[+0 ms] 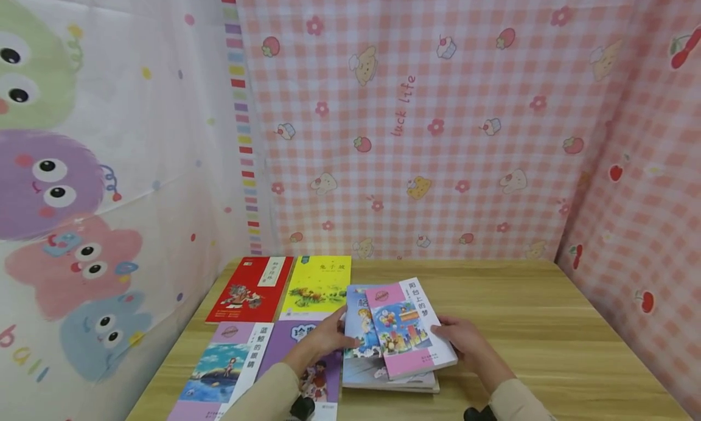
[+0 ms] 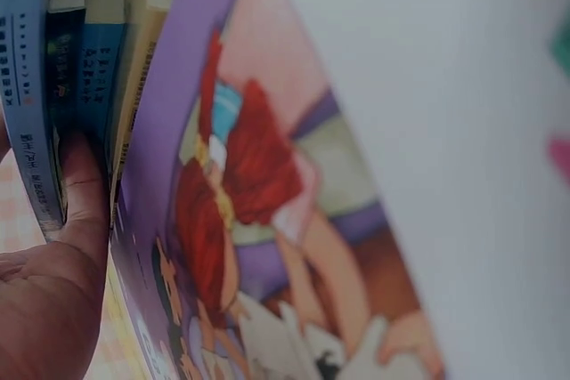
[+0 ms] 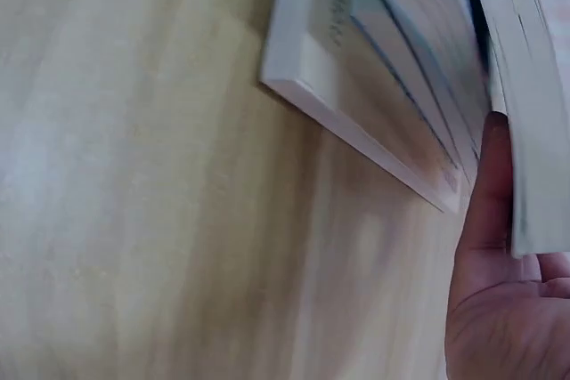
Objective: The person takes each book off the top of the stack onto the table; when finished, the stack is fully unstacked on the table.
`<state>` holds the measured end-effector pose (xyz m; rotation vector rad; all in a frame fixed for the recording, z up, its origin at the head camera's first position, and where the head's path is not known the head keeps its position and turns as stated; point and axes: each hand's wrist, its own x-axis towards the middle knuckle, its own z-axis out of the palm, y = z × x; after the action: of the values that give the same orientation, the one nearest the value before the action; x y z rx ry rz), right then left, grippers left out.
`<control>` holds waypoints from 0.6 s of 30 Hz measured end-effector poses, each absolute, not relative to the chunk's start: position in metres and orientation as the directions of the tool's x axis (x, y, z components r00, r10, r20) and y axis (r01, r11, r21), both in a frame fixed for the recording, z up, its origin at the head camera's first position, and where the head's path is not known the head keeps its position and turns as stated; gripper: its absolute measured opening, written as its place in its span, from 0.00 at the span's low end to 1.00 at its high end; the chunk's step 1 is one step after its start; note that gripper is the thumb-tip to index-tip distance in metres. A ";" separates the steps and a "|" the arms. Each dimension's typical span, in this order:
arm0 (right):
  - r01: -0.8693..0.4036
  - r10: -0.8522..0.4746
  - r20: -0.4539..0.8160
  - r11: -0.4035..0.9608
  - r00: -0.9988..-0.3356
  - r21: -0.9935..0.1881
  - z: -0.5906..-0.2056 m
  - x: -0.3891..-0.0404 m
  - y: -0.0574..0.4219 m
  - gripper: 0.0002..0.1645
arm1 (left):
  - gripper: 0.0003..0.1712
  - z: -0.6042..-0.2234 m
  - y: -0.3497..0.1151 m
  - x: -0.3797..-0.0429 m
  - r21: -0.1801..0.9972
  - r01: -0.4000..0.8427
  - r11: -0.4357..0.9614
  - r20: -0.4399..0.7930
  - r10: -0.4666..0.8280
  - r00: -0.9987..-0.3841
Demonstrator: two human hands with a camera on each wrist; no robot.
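Observation:
My left hand [image 1: 323,339] grips the left edge of a light blue storybook [image 1: 357,314], its thumb at the cover; in the left wrist view a finger [image 2: 82,189] lies along the spines. My right hand [image 1: 464,340] pinches the right edge of a pink-and-white book [image 1: 405,333] with city and balloon art. That book sits tilted across the light blue one, covering much of its cover. Beneath them, more books form a stack, with a bottom book [image 3: 356,131] jutting out in the right wrist view.
Left of the stack lie a red book [image 1: 249,290], a yellow book [image 1: 317,287], a whale-cover book [image 1: 221,372] and a purple book [image 1: 323,378], partly under the left arm. The wooden table [image 1: 526,323] extends right. Patterned cloth [image 1: 438,165] hangs behind and at both sides.

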<state>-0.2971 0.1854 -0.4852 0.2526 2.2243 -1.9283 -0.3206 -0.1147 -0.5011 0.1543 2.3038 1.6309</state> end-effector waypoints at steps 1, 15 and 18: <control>0.244 0.002 -0.246 0.117 -0.969 -0.963 -0.485 -0.298 0.188 0.32 | 0.59 -0.501 -0.115 -0.320 0.931 -0.096 0.352 -0.195 0.259 -0.946; 0.189 0.042 -0.187 0.044 -0.982 -0.981 -0.461 -0.321 0.234 0.36 | 0.59 -0.500 -0.116 -0.318 0.939 -0.101 0.330 -0.196 0.269 -0.943; 0.194 0.068 -0.190 0.045 -0.979 -0.980 -0.458 -0.329 0.248 0.37 | 0.59 -0.498 -0.115 -0.318 0.933 -0.095 0.346 -0.194 0.265 -0.945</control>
<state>-0.3287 0.2484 -0.4582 0.2765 2.2027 -2.0909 -0.3182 -0.1152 -0.4981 0.1509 2.3029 1.6281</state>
